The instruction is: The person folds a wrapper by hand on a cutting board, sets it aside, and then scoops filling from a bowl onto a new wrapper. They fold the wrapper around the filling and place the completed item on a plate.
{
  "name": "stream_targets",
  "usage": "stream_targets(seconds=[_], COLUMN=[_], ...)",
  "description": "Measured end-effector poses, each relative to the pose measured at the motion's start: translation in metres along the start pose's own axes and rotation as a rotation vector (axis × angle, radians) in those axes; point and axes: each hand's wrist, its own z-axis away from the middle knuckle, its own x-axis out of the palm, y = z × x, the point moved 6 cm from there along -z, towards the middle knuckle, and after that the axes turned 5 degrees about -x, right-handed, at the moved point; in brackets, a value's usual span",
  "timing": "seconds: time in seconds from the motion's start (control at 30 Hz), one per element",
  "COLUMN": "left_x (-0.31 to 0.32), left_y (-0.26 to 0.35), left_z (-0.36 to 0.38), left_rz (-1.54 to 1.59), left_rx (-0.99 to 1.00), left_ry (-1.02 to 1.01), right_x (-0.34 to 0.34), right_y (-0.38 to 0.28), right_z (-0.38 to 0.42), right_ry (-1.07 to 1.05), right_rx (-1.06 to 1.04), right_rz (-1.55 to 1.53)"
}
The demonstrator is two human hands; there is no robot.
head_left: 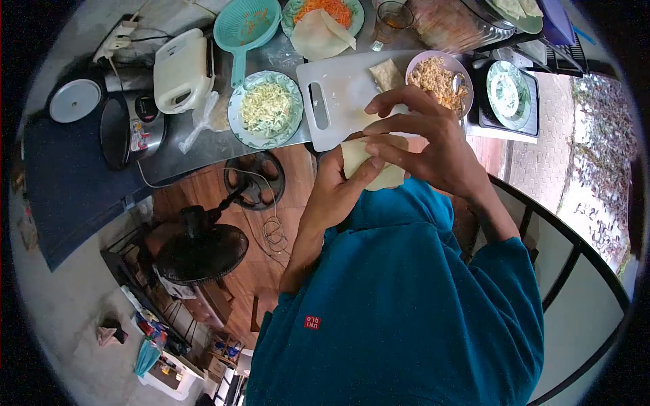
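My left hand (338,193) holds a pale, thin dough wrapper (379,172) in front of my body, near the counter's edge, with the thumb lying across it. My right hand (433,145) reaches over from the right, its thumb and a fingertip at the wrapper's upper edge and its other fingers curved above. Whether anything lies inside the wrapper is hidden. Just beyond my hands is a white cutting board (345,74), with a folded wrapper parcel (386,74) on it. A bowl (410,66) of crumbly filling (437,74) with a spoon (459,82) stands behind my right hand.
Left of the board sits a plate of shredded cabbage (266,108). Beyond are a plate of grated carrot (325,12) with flat wrappers (318,39), a green strainer (247,24) and a glass (393,20). A white sandwich maker (183,71) stands left; a green-patterned plate (508,95) lies right.
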Motion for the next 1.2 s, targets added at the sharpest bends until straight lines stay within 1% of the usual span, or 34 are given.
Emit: stream_targets(seconds=[0.03,0.07,0.13,0.17,0.23,0.37,0.47,0.53,0.57,0.63,0.67,0.73,0.77,0.8,0.87,0.93,0.97,1.0,1.07,1.1,1.13,1.2], left_x=[-0.002,-0.004,-0.005,-0.007,-0.007,-0.009,-0.01,-0.006,-0.004,-0.001,0.0,-0.003,-0.005,-0.007,-0.01,-0.019,-0.025,-0.032,-0.049,-0.056,-0.06,-0.077], left_y=[0.0,0.001,0.001,0.002,0.01,0.01,0.01,0.008,0.008,0.002,-0.003,-0.022,-0.029,-0.036,-0.051,-0.069,-0.081,-0.093,-0.112,-0.119,-0.121,-0.119], left_z=[0.0,-0.001,0.0,-0.001,0.0,0.001,0.002,0.001,0.0,-0.002,-0.005,-0.013,-0.017,-0.021,-0.028,-0.04,-0.048,-0.054,-0.066,-0.072,-0.081,-0.101], left_rz=[0.005,0.003,-0.009,-0.011,-0.123,-0.061,-0.077,0.069,0.067,0.234,0.234,0.313,0.312,0.28,0.247,0.354,0.343,0.34,0.198,0.182,0.179,-0.239], left_rx=[-0.011,-0.013,-0.048,-0.049,0.034,0.0,-0.036,-0.064,-0.063,-0.173,-0.174,-0.174,-0.173,-0.176,-0.182,-0.196,-0.19,-0.185,-0.157,-0.159,-0.157,-0.136], left_ry=[-0.005,-0.011,-0.032,-0.038,-0.069,-0.083,-0.083,-0.115,-0.116,-0.108,-0.108,-0.112,-0.11,-0.109,-0.106,0.004,-0.006,-0.009,0.107,0.174,0.17,0.29], right_x=[0.001,0.003,0.007,0.008,0.008,0.005,-0.001,-0.007,-0.009,-0.013,-0.014,-0.008,-0.004,0.002,0.016,0.029,0.034,0.037,0.047,0.055,0.059,0.068], right_y=[-0.004,-0.003,-0.006,-0.007,-0.013,-0.02,-0.017,-0.012,-0.009,0.002,0.006,0.037,0.048,0.059,0.087,0.117,0.131,0.139,0.16,0.175,0.18,0.189], right_z=[-0.001,-0.001,-0.001,-0.002,-0.003,-0.003,-0.002,0.001,0.002,0.005,0.007,0.015,0.019,0.023,0.037,0.053,0.063,0.07,0.089,0.102,0.109,0.127], right_ry=[-0.006,-0.002,0.034,0.038,0.04,0.039,0.055,0.112,0.114,0.141,0.142,0.129,0.178,0.177,0.238,0.257,0.279,0.282,0.293,0.322,0.326,0.294], right_rx=[-0.039,-0.035,-0.112,-0.109,-0.134,-0.143,-0.092,-0.068,-0.069,0.017,0.018,0.304,0.28,0.28,0.377,0.414,0.453,0.448,0.513,0.524,0.521,0.583], right_rz=[0.05,0.053,0.075,0.077,0.123,0.192,0.2,0.115,0.116,0.042,0.042,-0.226,-0.28,-0.281,-0.527,-0.554,-0.579,-0.578,-0.585,-0.584,-0.583,-0.623])
